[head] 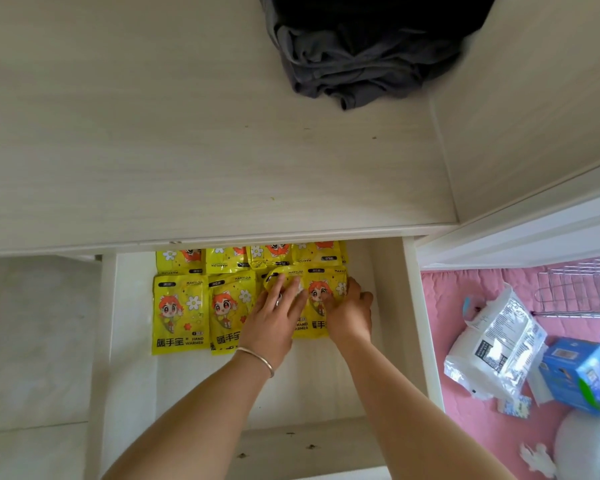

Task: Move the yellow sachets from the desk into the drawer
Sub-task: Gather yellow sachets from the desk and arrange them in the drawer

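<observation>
Yellow sachets almost all tucked in – notes on how they handle

Both hands are down inside the open drawer (413,306), working on the near row of yellow sachets (179,313). Two rows are laid flat on the drawer floor, the far row partly hidden under the edge of the desk (187,150). No sachets are seen on the desk top itself, only a dark bundle of cloth (361,64) at the back, so the job is judged to be close to done

The left hand (274,317) is laid over one sachet with fingers (278,282) mostly straight, pressing the crinkled top of a pack (321,299) down. The right hand (349,313) is curled at that same pack's right edge, apparently pinching it, though the fingertips are partly hidden

Handling-wise, these look like light foil-plastic pouches: glossy, so probably slippery, and soft enough to buckle, as is shown by the puffed-up corner under the left fingers. Nothing fragile is suspected. A pinch at the sealed edges or corners is probably best, since the middle is padded and slides. Flattening with an open palm should be enough to make them sit level beside their neighbours

Off to the right, a white packet (496,344) and a blue box (568,372) are lying on pink bedding (465,427)
</observation>
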